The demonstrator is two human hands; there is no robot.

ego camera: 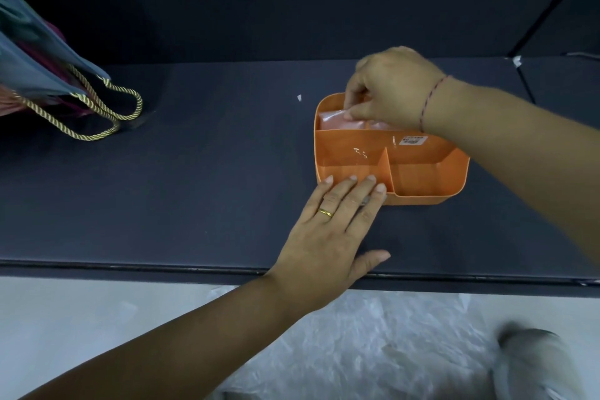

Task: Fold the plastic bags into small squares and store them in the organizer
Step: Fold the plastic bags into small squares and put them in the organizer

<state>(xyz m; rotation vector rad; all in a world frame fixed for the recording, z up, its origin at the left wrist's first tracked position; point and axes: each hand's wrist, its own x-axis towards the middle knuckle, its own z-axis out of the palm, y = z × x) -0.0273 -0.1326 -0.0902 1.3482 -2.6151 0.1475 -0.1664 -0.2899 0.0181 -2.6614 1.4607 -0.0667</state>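
Right hand (389,88) pinches clear folded bag (334,122) (pinkish) in orange organizer (428,172); left hand (328,230) flat.

left hand (328,237): gold ring (325,212) on ring finger | right hand (389,88): red twisted thread (430,101) round wrist | forearms bare

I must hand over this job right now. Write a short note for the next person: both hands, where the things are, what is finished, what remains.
Left hand: open on the table, straight fingertips against the near wall of the organizer, seemingly steadying it.
Right hand: pinches a folded bag in the far left compartment.
The organizer stands right of centre; its two near compartments look empty.
Done: at least this one bag is folded.
Left: release it, then fold the crumpled plastic lying below the table's edge, probably more bags.
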